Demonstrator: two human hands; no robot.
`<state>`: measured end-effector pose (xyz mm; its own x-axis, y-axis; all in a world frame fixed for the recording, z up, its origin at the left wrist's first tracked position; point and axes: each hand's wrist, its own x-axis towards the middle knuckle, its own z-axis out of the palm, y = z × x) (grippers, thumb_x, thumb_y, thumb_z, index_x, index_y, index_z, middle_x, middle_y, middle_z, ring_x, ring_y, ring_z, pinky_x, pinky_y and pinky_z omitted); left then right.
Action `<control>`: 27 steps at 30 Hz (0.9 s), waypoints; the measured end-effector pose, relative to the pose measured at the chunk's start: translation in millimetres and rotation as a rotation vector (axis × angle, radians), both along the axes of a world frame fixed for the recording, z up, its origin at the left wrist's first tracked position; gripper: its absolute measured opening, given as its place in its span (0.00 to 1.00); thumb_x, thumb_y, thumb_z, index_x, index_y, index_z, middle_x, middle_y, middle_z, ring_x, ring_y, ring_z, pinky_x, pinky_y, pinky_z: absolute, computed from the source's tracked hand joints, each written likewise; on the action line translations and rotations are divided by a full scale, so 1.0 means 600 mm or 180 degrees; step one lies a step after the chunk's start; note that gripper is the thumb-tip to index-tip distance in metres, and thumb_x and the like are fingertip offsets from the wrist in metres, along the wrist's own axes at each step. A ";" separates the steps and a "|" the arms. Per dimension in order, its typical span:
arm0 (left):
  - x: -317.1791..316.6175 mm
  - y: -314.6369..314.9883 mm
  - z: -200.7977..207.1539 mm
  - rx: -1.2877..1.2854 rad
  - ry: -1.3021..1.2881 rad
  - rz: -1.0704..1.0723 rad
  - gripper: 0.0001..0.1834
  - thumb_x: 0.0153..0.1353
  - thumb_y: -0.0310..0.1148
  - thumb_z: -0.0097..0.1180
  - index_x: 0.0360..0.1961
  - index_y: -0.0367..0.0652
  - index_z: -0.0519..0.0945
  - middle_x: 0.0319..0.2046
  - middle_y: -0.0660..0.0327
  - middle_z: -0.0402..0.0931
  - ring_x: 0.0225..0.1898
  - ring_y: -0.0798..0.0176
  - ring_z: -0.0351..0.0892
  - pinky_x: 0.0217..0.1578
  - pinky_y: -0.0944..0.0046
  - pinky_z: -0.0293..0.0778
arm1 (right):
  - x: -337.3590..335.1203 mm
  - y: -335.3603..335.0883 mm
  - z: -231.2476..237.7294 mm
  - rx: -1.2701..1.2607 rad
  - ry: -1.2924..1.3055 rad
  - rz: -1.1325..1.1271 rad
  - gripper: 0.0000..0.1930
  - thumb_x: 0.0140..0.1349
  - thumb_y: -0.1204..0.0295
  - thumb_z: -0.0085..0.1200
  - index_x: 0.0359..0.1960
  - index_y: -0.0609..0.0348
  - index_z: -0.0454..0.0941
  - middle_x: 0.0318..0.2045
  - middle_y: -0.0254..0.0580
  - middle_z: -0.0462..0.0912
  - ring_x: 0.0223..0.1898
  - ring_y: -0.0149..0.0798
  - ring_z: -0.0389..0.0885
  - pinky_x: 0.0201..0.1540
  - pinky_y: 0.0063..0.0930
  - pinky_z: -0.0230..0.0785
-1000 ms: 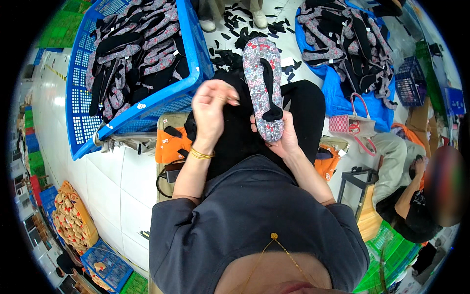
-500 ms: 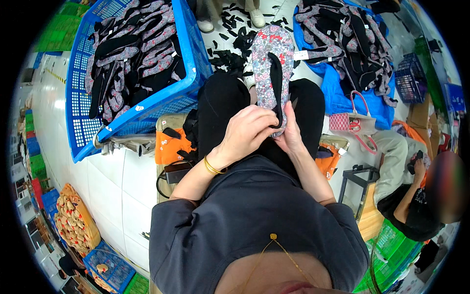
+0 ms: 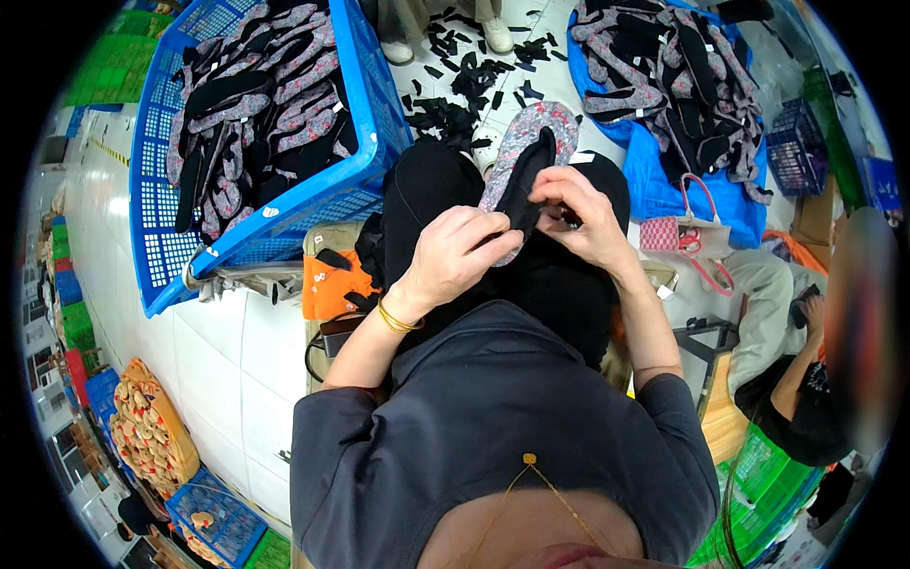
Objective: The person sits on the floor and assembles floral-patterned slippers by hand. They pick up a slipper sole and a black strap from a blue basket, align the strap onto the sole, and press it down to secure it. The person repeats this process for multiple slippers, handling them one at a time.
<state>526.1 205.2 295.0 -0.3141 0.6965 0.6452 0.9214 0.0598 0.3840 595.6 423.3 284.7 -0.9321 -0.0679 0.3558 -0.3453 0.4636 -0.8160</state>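
Note:
Over my lap I have a floral grey-and-red cloth slipper (image 3: 512, 152) with a black opening, tilted with its far end to the right. My left hand (image 3: 460, 248) is closed on its near left edge, fingertips at the black lining (image 3: 524, 194). On the opposite side my right hand (image 3: 585, 220) has thumb and fingers pinched at the black rim of the opening. The fingers hide part of the slipper's near end. A white tag (image 3: 585, 156) shows beside it.
A blue basket (image 3: 284, 199) full of similar slippers stands at the left. More lie on a blue sheet (image 3: 659, 190) at the right, near a pink-and-white bag (image 3: 664, 233). Black scraps (image 3: 453, 119) litter the floor ahead. A co-worker (image 3: 806, 398) sits at the right.
The slipper has come nearer and tipped, its far end turning right and its black opening now pulled wider. My right hand has moved from beneath the near end to the opening's right rim.

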 end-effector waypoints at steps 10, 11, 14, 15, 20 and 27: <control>0.019 0.014 -0.025 0.0555 -0.0700 0.0522 0.09 0.50 0.23 0.64 0.35 0.41 0.82 0.30 0.62 0.77 0.30 0.60 0.77 0.32 0.64 0.73 | 0.015 -0.036 -0.060 -0.0164 0.1084 -0.1227 0.13 0.46 0.85 0.63 0.34 0.57 0.79 0.35 0.40 0.80 0.25 0.29 0.73 0.22 0.19 0.63; 0.019 0.013 -0.015 0.0522 -0.1024 0.0478 0.08 0.51 0.23 0.63 0.34 0.40 0.82 0.29 0.61 0.78 0.30 0.60 0.77 0.33 0.65 0.72 | 0.015 -0.035 -0.061 -0.0150 0.1114 -0.1230 0.13 0.46 0.85 0.63 0.34 0.58 0.79 0.35 0.41 0.81 0.26 0.29 0.74 0.22 0.19 0.64; 0.020 0.009 -0.012 0.0144 -0.2458 0.0771 0.07 0.59 0.25 0.59 0.38 0.36 0.83 0.25 0.62 0.80 0.26 0.69 0.77 0.31 0.71 0.71 | 0.014 -0.033 -0.061 -0.0038 0.1276 -0.1062 0.13 0.46 0.85 0.63 0.34 0.58 0.79 0.36 0.42 0.81 0.28 0.30 0.77 0.23 0.20 0.67; 0.014 0.008 -0.005 -0.0068 -0.2861 0.0599 0.08 0.59 0.26 0.60 0.39 0.36 0.83 0.25 0.62 0.80 0.25 0.72 0.76 0.30 0.72 0.71 | 0.014 -0.032 -0.060 0.0010 0.1343 -0.0976 0.13 0.46 0.85 0.63 0.33 0.58 0.79 0.36 0.43 0.81 0.28 0.30 0.78 0.24 0.20 0.68; -0.005 0.010 0.008 -0.0710 -0.3472 0.0216 0.12 0.55 0.32 0.66 0.38 0.37 0.83 0.22 0.64 0.78 0.23 0.75 0.72 0.28 0.73 0.70 | 0.022 -0.027 -0.053 0.0146 0.0966 -0.0709 0.12 0.46 0.86 0.62 0.32 0.59 0.78 0.35 0.45 0.82 0.32 0.38 0.82 0.29 0.24 0.71; 0.014 0.033 -0.015 -0.0964 -0.1024 0.0695 0.08 0.52 0.34 0.65 0.24 0.41 0.80 0.20 0.57 0.76 0.26 0.54 0.76 0.27 0.57 0.72 | 0.012 -0.016 -0.043 0.0952 0.0932 -0.0152 0.18 0.37 0.84 0.59 0.35 0.60 0.78 0.35 0.40 0.79 0.26 0.37 0.80 0.27 0.26 0.73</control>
<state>534.4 225.3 286.2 -0.6237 0.7335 0.2701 0.7125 0.3913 0.5825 602.6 413.7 259.1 -0.7991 -0.1677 0.5773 -0.5151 0.6863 -0.5135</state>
